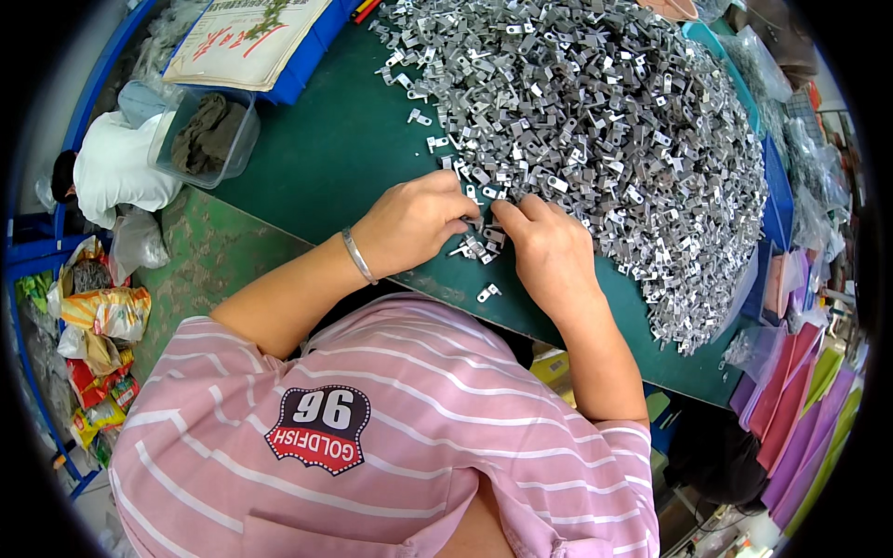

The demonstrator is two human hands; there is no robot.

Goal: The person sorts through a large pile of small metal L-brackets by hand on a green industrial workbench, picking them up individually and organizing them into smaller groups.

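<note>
Small silvery metal brackets (595,112), bent and pierced with holes, lie in a large heap on the green table. My left hand (419,219), with a metal bangle at its wrist, is at the heap's near edge; its thumb and forefinger are pinched together among loose brackets. Close beside it on the right, my right hand (555,246) has its fingers curled and pressed together, tips down at the brackets. What lies between the fingertips of each hand is too small and hidden to tell. A few brackets (479,247) lie between the hands, and one lone bracket (488,293) rests nearer me.
The green tabletop (321,139) ends just before my body. At its left stand a clear plastic tub (237,149) with dark cloth and a blue bin (312,46) topped by papers. A person in white (121,167) is beyond. Coloured sheets (791,400) hang at right.
</note>
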